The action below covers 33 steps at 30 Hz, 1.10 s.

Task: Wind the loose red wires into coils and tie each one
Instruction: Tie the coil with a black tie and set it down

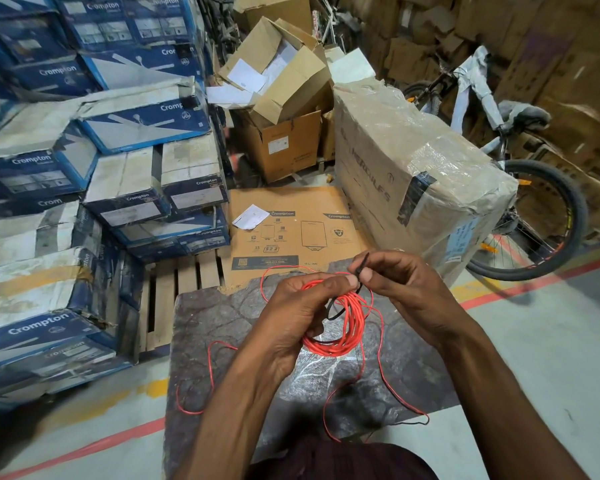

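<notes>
Left hand (298,306): fingers curled round the red wire coil (347,327), thumb pressed on its top edge. The coil is gripped and held just above the counter (222,323), directly between the two hands.

Right hand (402,289): thumb and forefinger pinch a thin black tie (359,263), whose free end sticks up past the fingertips. The tie runs down to the top of the coil, just beside the left thumb. A dark strand also shows inside the coil near the left palm; cannot tell whether it is the same piece.

Loose red wire (388,386) trails from the coil under the right wrist and loops across the counter towards the body. A second slack loop (210,368) lies under the left forearm.

Surroundings: stacked blue boxes (49,327) to the left of the left hand. A flat brown carton (291,230) lies beyond both hands. A plastic-wrapped carton (413,168) stands beyond the right hand, with a bicycle (534,209) further right.
</notes>
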Tool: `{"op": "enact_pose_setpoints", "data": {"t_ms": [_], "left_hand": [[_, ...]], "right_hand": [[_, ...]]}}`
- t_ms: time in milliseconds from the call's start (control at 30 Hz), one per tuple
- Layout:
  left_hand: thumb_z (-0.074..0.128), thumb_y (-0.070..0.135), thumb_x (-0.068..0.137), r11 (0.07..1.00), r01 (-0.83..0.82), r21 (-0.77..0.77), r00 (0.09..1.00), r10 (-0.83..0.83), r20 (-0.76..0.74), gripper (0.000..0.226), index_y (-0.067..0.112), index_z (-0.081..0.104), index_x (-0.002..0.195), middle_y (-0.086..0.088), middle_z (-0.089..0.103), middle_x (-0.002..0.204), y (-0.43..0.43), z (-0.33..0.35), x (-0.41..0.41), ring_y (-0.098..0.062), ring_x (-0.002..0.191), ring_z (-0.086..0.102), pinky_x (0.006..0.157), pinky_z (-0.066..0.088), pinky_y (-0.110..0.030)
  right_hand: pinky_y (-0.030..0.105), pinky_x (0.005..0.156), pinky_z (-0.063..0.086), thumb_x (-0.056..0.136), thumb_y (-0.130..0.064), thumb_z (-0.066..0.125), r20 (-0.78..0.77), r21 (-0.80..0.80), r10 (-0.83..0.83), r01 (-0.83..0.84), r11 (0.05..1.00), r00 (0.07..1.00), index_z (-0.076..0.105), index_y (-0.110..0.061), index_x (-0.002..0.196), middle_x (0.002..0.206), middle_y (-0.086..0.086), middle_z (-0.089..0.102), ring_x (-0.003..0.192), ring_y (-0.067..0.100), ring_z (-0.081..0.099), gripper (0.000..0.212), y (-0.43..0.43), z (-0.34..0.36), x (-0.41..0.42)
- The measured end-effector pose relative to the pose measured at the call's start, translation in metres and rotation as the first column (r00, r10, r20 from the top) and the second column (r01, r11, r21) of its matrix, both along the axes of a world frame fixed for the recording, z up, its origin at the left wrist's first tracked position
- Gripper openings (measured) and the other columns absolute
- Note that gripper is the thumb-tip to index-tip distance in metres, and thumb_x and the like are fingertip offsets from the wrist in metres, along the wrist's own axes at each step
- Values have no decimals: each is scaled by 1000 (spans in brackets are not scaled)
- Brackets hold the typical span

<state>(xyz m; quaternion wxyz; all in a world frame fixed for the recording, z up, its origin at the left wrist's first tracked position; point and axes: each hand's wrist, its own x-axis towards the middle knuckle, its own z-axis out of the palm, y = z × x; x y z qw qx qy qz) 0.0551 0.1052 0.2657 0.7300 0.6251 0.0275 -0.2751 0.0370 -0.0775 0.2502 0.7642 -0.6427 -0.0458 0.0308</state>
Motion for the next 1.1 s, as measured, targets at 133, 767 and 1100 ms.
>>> {"op": "enact_pose_setpoints", "data": {"t_ms": [133,767,1100], "left_hand": [[78,24,81,1000,-4,9,1000,4,3,15,24,76,66,11,36,51,1,-2,0,-7,46,24,47,16,-26],[72,57,75,996,-47,72,994,39,105,31,27,73,66,10,24,51,-9,-6,-6,-10,48,18,46,16,-21],[70,58,80,989,-144,28,988,142,65,30,29,77,75,10,25,51,-18,-11,-8,-10,48,20,43,20,-20]], "right_hand": [[16,89,51,81,-36,79,22,-15,-45,45,999,999,82,-26,95,98,-7,78,96,4,67,17,-3,2,0],[25,57,49,99,-22,65,358,-641,-343,495,587,869,63,-18,85,68,-13,72,58,12,65,15,0,33,9],[10,59,42,98,-12,63,502,-615,-388,634,469,773,59,-14,86,69,-9,70,67,3,67,13,1,27,14]]}}
